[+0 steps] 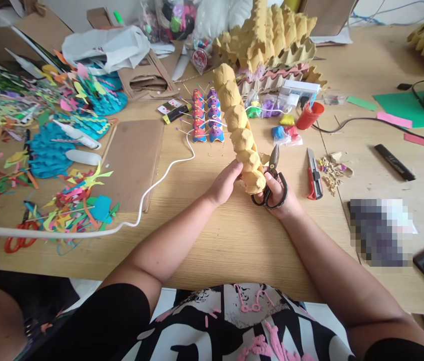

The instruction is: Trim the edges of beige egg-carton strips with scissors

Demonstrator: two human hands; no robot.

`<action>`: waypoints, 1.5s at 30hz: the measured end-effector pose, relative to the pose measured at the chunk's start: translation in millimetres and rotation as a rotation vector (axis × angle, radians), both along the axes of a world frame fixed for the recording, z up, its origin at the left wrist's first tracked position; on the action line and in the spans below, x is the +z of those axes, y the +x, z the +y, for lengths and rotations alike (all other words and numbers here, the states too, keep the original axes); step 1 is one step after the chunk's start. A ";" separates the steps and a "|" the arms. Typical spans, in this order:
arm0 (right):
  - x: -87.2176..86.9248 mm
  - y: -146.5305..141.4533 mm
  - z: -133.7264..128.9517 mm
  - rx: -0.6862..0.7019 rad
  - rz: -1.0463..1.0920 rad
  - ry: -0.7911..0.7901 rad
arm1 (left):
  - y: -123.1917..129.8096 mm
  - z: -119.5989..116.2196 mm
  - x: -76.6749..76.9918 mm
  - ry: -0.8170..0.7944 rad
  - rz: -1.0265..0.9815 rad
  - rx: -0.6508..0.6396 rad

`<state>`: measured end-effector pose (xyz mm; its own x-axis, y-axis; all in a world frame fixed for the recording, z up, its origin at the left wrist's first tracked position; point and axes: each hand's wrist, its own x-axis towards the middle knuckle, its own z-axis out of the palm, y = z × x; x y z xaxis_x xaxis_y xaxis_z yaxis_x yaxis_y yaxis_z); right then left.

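A long yellow strip of egg carton (236, 116), its cups in a row, slants up and away from me above the table. My left hand (224, 181) is closed on the strip's left side near its lower end. Black-handled scissors (275, 186) are in my right hand (280, 194), which has its fingers in the loops. The blades point up beside the strip and stand slightly apart. The fingers of my right hand also seem to touch the strip's near end, partly hidden behind it. A small torn yellow piece (264, 157) shows near the blades.
Painted egg-carton strips (215, 116) with sticks stand beyond my left hand, crossed by a white cable (167, 173). Yellow egg trays (272, 35) are stacked behind. A box cutter (314, 175), shavings (334, 173) and a red cup (309, 116) lie right; paper scraps (72, 200) and cardboard (129, 165) left.
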<state>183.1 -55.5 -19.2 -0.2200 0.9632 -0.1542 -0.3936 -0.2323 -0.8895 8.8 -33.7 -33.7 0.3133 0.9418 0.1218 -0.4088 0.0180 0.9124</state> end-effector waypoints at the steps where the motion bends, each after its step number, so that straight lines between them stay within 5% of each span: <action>1: -0.2 0.6 0.2 0.009 0.016 -0.002 | 0.0 0.0 -0.1 0.012 0.011 0.011; 8: -2.0 5.1 3.9 0.004 0.058 -0.018 | 0.2 4.4 -3.0 -0.019 0.052 0.098; 18: -2.7 2.3 2.3 -0.014 0.038 0.016 | 1.6 13.9 5.4 -0.316 -0.119 0.082; 31: 2.4 5.6 5.2 -0.020 0.074 -0.032 | -0.6 14.9 6.0 -0.319 -0.173 0.179; 45: -1.6 0.0 -10.7 -0.077 -0.196 0.213 | 4.1 5.3 9.0 -0.146 -0.050 0.186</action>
